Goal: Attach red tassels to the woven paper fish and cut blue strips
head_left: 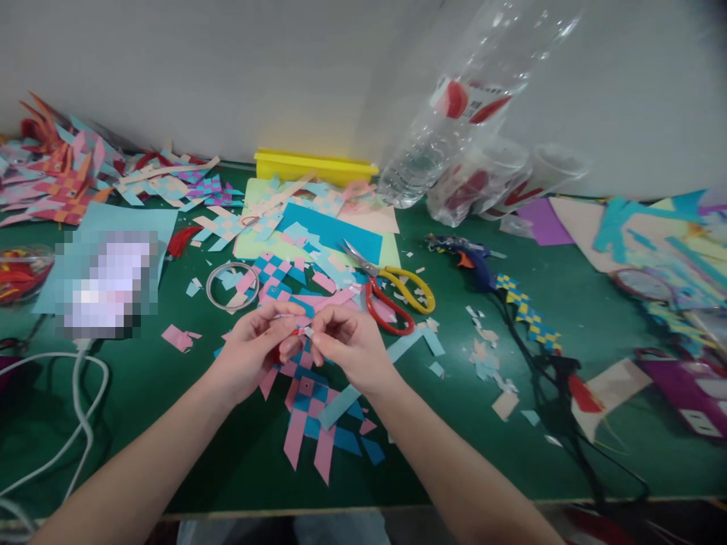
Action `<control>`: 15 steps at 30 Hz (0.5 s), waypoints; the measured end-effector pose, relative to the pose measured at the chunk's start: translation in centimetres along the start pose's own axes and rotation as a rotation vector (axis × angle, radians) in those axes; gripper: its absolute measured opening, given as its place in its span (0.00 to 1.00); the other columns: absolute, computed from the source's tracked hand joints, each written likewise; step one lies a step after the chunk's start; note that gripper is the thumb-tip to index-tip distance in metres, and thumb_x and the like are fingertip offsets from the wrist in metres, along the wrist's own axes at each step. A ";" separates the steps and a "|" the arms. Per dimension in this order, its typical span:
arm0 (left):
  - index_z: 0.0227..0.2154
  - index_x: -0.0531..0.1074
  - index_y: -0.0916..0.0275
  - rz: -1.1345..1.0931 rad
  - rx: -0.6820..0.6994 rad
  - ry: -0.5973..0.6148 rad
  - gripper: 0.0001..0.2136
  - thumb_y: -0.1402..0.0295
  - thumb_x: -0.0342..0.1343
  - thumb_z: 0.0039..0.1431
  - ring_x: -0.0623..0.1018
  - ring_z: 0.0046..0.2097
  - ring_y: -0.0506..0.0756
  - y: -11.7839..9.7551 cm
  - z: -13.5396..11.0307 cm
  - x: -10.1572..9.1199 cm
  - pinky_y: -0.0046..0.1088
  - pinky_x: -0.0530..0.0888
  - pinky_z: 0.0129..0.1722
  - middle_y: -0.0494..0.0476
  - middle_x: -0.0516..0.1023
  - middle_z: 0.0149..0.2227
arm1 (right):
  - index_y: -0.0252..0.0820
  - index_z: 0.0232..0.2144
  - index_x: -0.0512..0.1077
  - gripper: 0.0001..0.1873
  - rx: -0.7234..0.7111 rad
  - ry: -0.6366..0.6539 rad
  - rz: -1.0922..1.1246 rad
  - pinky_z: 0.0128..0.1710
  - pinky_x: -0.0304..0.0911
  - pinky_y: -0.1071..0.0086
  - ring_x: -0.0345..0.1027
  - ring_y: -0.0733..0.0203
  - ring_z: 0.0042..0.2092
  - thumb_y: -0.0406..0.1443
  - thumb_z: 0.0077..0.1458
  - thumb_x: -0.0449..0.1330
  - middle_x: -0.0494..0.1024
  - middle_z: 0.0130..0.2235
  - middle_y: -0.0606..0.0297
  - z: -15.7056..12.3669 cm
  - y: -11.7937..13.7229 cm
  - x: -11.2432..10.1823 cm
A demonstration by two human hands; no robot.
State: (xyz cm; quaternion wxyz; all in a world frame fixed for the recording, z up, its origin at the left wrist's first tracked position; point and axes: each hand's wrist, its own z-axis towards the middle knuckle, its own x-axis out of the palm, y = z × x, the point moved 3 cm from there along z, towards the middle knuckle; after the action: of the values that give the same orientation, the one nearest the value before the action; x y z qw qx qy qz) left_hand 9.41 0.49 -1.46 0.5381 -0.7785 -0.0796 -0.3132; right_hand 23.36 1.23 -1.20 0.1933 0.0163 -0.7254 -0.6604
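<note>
Left hand [253,348]: thumb and index finger pinched on a small red-and-white piece [307,331]. Right hand [355,348]: same pinch, from the other side, on the whitish end. Piece sits right between the two sets of fingertips, above the bench. Fingers cover most of it; can't tell its shape, or whether red and white are joined.

Handling, my take: it's tiny, so pinch right at the edges, light pressure, or it creases. Left as the fixed clamp, right does the fine adjusting. Brace the fingers against each other to kill wobble. Roll one thumb back to check alignment before squeezing.

Just below the hands: pink-and-blue woven paper shapes [307,401]. Forearms should stay off them; the flaps look easy to bend. Pale blue strip [339,407] runs under the right wrist, could snag.

Just beyond the left hand: white coil [231,309]. Just beyond the right hand: scissors [372,269], blades pointing away, handles handy for a trim.

Farther out, right of the right hand: what looks like a blue glue gun [480,265]; can't tell if hot, so mind the elbow. Past both hands: blue sheet [352,235], then a yellow holder [318,166] by the wall.
</note>
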 end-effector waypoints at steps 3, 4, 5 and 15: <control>0.38 0.73 0.63 0.003 0.000 0.006 0.06 0.67 0.59 0.59 0.63 0.22 0.44 0.0 0.0 0.1 0.20 0.61 0.26 0.44 0.64 0.17 | 0.41 0.22 0.68 0.04 -0.003 -0.025 -0.034 0.19 0.59 0.75 0.63 0.70 0.17 0.31 0.41 0.61 0.69 0.16 0.74 0.2 0.1 -0.1; 0.38 0.73 0.63 0.006 -0.001 0.007 0.06 0.67 0.59 0.59 0.63 0.22 0.44 0.0 -0.1 0.1 0.21 0.61 0.26 0.45 0.64 0.17 | 0.41 0.21 0.68 0.04 -0.008 -0.033 -0.050 0.19 0.60 0.75 0.63 0.70 0.18 0.31 0.41 0.61 0.69 0.17 0.74 0.2 0.2 -0.1; 0.38 0.73 0.63 0.007 -0.002 0.010 0.07 0.66 0.59 0.59 0.63 0.22 0.44 0.0 -0.1 0.2 0.21 0.61 0.27 0.45 0.64 0.17 | 0.41 0.21 0.68 0.03 -0.014 -0.042 -0.068 0.19 0.60 0.75 0.63 0.70 0.18 0.30 0.41 0.60 0.69 0.17 0.74 0.3 0.3 -0.2; 0.38 0.73 0.63 -0.032 0.023 -0.014 0.09 0.65 0.61 0.58 0.63 0.22 0.44 -0.1 0.0 0.3 0.21 0.60 0.26 0.44 0.64 0.17 | 0.41 0.25 0.71 0.04 -0.081 -0.243 -0.372 0.24 0.63 0.71 0.66 0.68 0.23 0.35 0.46 0.63 0.72 0.24 0.70 1.0 0.5 -2.5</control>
State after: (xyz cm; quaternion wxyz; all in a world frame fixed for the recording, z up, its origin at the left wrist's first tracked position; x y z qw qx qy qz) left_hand 9.59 0.43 -1.23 0.5414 -0.7730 -0.0995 -0.3154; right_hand 25.52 2.96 -1.43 -0.0201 0.0621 -0.7009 -0.7102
